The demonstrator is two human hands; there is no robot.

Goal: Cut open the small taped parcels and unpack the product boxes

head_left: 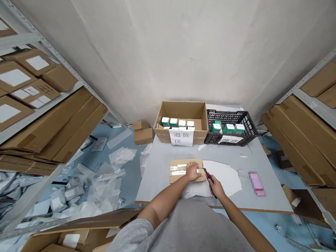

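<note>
Logging one head view: a flat brown cardboard parcel (178,171) bound with clear packing tape, count one, lying near the front edge of the pale grey bench (157,178), about midway along it. Likely light and stiff, its taped face perhaps slick; best taken by its long sides. The left hand (193,171) lies open and flat on top of it. The right hand (216,187) is closed around one red-and-black box cutter (209,176), whose tip meets the parcel's right edge. One crumpled white foam sheet (223,176) touches the parcel's right and front edges. Along the bench's back edge: one open brown cardboard box (181,112) with four white-and-green cartons (173,121) showing in its back row, others partly hidden, and one black plastic crate (231,117) holding three more. Each carries a white paper sign (181,137). Beyond the back left corner: two small brown cardboard boxes (143,134). Near the right edge: one pink object (256,183), too blurred to name. Flanking the bench: two grey metal shelves (61,60) stacked with cardboard boxes. White plastic scraps (105,189) litter the blue floor.
</note>
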